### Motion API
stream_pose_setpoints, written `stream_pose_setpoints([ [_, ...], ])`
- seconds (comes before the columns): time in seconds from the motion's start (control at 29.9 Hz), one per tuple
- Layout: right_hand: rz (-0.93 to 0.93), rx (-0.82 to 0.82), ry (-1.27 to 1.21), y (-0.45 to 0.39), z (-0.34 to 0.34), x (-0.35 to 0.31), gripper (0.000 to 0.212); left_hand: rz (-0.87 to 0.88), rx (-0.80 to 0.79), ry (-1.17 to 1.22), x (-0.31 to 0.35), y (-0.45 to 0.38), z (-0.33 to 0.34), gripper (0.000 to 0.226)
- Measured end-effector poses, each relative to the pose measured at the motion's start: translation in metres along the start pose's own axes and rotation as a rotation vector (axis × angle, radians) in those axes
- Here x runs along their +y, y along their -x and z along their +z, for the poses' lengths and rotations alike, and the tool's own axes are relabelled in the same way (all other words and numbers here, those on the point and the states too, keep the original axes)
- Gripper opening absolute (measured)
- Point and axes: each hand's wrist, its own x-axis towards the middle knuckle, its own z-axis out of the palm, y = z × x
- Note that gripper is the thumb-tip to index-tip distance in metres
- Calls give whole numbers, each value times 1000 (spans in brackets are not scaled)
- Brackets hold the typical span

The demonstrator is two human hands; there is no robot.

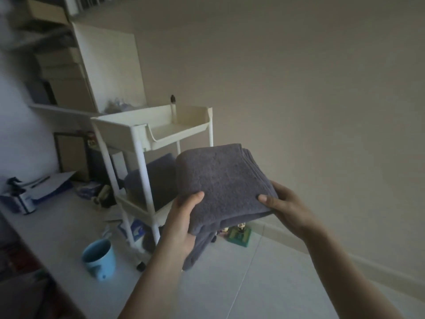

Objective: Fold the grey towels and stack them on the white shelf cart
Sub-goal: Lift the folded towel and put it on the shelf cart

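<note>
Sitting at the far left, a blue spray bottle [20, 196] is lying among papers on the floor [264, 284], and nearer the camera a light blue mug [99, 259] is resting on the tiles. Just right of these, the white shelf cart [147, 134] is standing with its top tray bare, while a folded grey towel [151, 180] is lying on its middle shelf, its near edge behind a white post. The left hand [181, 224] is gripping the near left edge of a second grey towel [220, 180], thumb on top, one loose end drooping below the palm. This towel is being held in the air in front of the cart's right side. The right hand [285, 206] is clasping its right corner. Small figurines [239, 233] are standing on the floor beneath it. Further right, open floor and bare wall [322, 88] are leaving free room.
</note>
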Motion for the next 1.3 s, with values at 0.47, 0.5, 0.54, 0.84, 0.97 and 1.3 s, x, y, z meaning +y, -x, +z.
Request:
stream_pose_setpoints([
  [0.47,44,-34,-182,-162,41,33,52,289,416,146,8,-89,-27,68],
  [0.5,46,-39,-197,-172,45,34,52,295,445,153,10,-95,-28,71],
  [0.54,48,-53,-221,-182,50,37,53,308,475,136,12,-101,-30,76],
  [0.84,96,30,-143,-225,78,66,37,448,855,-222,16,-136,-48,90],
  [0.97,102,108,45,-219,83,67,33,491,1012,-431,8,-136,-40,71],
  [1.3,73,270,376,-208,89,69,46,573,972,-904,7,-120,-21,62],
])
